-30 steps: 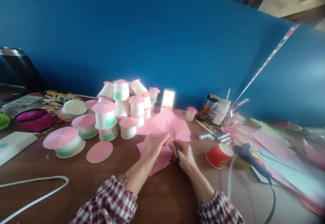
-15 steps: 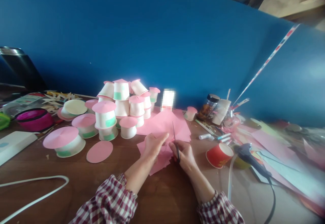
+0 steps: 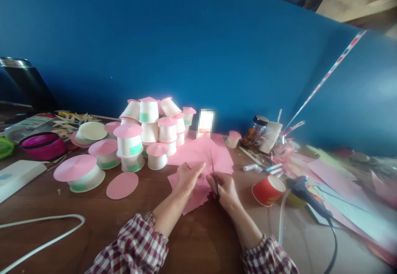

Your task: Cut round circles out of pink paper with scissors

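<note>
My left hand (image 3: 186,179) grips a piece of pink paper in front of me, thumb on top and pointing forward; the other fingers are largely hidden. Close beside it, my right hand (image 3: 226,188) is closed around dark-handled scissors (image 3: 212,161), whose thin blade points away from me. Whether the blades touch the paper I cannot tell. Beneath and between both hands lie pink paper pieces (image 3: 196,201) with jagged edges. Just beyond them spreads a larger stack of pink sheets (image 3: 221,152). A pink paper disc (image 3: 122,185) lies flat to the left.
White paper cups with pink tops (image 3: 128,141) are stacked left of centre. A red paper cup (image 3: 266,191) tilts at right, near a glue gun (image 3: 305,191) with its cord. A lidded jar (image 3: 256,130) stands behind. A white cable (image 3: 46,224) loops at front left.
Almost nothing differs. Both hands and the scissors keep the same place over the pink paper; the whole view has shifted very slightly.
</note>
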Demonstrator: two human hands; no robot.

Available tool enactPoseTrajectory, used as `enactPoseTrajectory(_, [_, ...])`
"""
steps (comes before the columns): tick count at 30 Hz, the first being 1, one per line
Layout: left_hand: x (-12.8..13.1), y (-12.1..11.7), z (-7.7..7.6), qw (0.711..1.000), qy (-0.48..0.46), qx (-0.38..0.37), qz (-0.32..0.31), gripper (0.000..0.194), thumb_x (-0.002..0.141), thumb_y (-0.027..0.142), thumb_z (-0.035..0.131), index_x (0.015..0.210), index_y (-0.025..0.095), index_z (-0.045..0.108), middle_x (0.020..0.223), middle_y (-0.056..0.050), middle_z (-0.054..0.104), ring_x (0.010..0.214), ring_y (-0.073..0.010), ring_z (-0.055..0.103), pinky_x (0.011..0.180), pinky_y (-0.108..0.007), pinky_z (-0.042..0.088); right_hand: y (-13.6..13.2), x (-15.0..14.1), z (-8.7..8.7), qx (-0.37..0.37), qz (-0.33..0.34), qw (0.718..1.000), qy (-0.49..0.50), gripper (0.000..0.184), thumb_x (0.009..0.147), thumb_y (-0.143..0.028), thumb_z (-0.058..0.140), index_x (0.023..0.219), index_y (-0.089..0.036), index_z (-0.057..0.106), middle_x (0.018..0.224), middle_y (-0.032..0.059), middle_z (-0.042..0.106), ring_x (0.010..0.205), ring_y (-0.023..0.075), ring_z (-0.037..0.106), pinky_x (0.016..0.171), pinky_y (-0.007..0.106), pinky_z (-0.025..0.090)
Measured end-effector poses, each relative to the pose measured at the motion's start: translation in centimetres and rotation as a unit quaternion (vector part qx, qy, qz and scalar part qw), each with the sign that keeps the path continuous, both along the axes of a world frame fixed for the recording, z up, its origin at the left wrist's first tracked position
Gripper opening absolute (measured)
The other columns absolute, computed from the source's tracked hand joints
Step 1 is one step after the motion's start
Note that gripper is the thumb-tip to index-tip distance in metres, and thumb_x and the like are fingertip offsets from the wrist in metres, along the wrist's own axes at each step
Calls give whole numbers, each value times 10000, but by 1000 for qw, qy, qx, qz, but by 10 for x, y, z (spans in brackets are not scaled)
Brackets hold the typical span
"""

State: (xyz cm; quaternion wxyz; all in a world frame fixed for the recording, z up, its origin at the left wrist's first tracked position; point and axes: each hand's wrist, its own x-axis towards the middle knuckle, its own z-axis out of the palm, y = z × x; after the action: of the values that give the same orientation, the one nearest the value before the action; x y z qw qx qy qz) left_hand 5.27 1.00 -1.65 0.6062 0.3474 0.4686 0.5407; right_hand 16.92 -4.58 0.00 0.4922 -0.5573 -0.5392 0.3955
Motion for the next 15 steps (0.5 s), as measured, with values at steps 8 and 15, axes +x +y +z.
enactPoseTrajectory(8, [0, -3, 6, 999, -42, 3, -13, 461, 560, 433, 777, 850, 89, 678, 795, -119, 697, 707, -227, 659, 640, -316, 524, 0, -2, -1, -14, 6, 1000, 12, 345, 701, -457, 678, 594, -156, 549, 398, -64, 453, 325, 72, 391, 330, 183, 303])
enactPoseTrajectory(15, [-3, -3, 8, 999, -8, -34, -23, 432, 525, 419, 792, 782, 96, 664, 703, -104, 687, 665, -249, 661, 548, -304, 497, -1, -2, 2, -8, 4, 1000, 14, 299, 716, -424, 671, 708, -129, 619, 403, -68, 454, 344, 73, 415, 346, 175, 336])
